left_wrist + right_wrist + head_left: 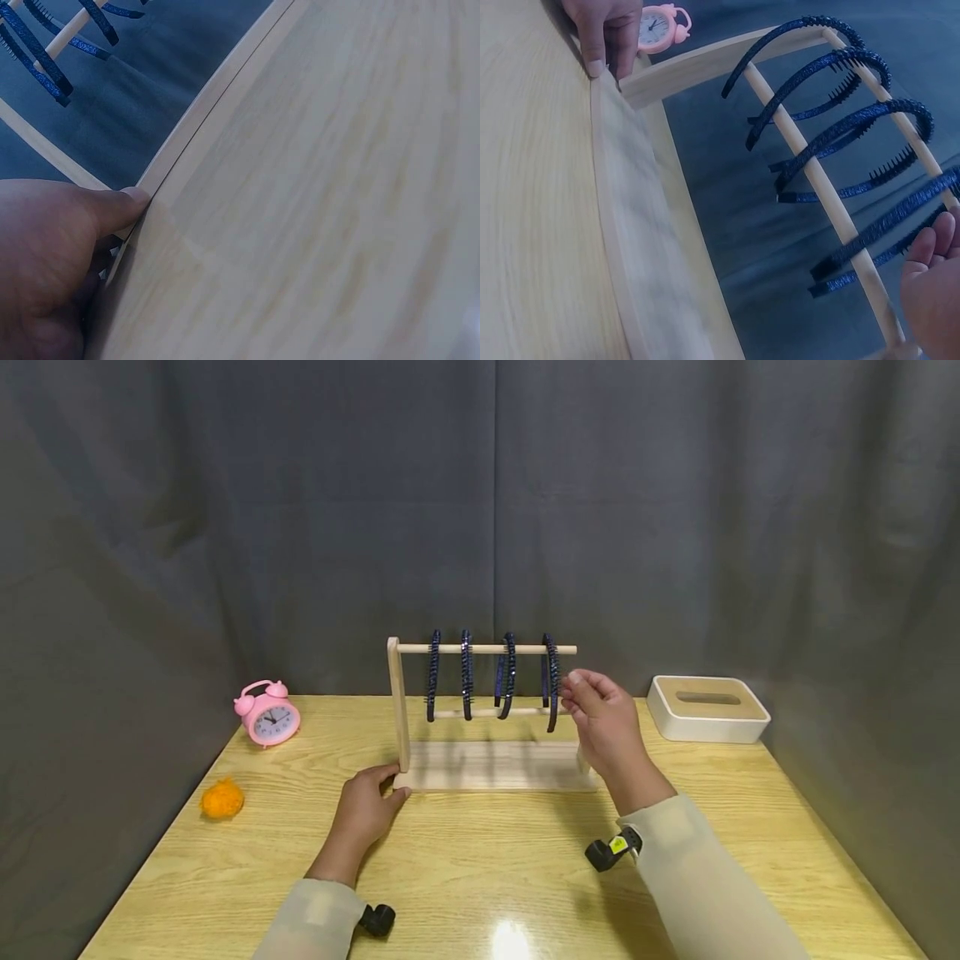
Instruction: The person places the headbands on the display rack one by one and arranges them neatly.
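Note:
A wooden rack point(502, 768) stands on the table, with several dark blue headbands hung over its upper rod point(487, 649). My left hand point(365, 806) grips the left end of the rack's base; in the left wrist view its thumb point(124, 206) lies on the base's edge. At the rod's free right end, my right hand point(603, 718) pinches the rightmost headband point(553, 685) by its side. The right wrist view shows curled fingers point(924, 244) against that headband point(900, 225), though the exact contact is partly out of frame. Toothed inner edges show on the headbands.
A pink alarm clock point(270, 714) stands at the back left, with an orange fluffy ball point(222, 798) nearer the front. A white tissue box point(708, 727) with a wooden top sits at the back right. Dark curtains point(480, 527) hang behind the table.

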Motion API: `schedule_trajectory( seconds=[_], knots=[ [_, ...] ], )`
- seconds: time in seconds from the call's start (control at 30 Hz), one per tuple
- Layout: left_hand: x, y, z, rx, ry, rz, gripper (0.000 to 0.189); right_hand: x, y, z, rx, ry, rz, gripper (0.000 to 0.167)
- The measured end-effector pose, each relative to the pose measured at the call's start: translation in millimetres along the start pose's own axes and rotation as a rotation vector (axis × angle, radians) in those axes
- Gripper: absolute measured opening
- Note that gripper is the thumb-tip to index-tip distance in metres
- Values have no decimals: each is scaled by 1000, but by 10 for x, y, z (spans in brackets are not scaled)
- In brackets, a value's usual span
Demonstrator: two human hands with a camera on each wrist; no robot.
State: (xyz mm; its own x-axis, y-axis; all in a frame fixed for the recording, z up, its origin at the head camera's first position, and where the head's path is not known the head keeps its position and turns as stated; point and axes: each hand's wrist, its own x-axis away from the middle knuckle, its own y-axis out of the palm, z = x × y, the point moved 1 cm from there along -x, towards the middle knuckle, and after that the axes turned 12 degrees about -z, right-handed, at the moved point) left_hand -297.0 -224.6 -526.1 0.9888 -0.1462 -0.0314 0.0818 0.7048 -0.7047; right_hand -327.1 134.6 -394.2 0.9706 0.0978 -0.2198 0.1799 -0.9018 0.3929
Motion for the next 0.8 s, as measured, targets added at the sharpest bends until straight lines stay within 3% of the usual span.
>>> schedule_trajectory(
  seconds=[0.3, 0.47, 0.63, 0.8],
  knots=[
    [-4, -16, -9, -1, -6, -7, 49, 381, -311, 23, -8, -7, -2, 17],
    [6, -22, -18, -5, -24, -16, 50, 580, -532, 131, 46, 102, -20, 21],
    [35, -49, -45, -14, -38, -9, 50, 735, -735, 221, 319, 270, -126, 26],
    [69, -81, -99, -19, -55, -9, 51, 822, -865, 242, 745, 287, -238, 38]
  ],
)
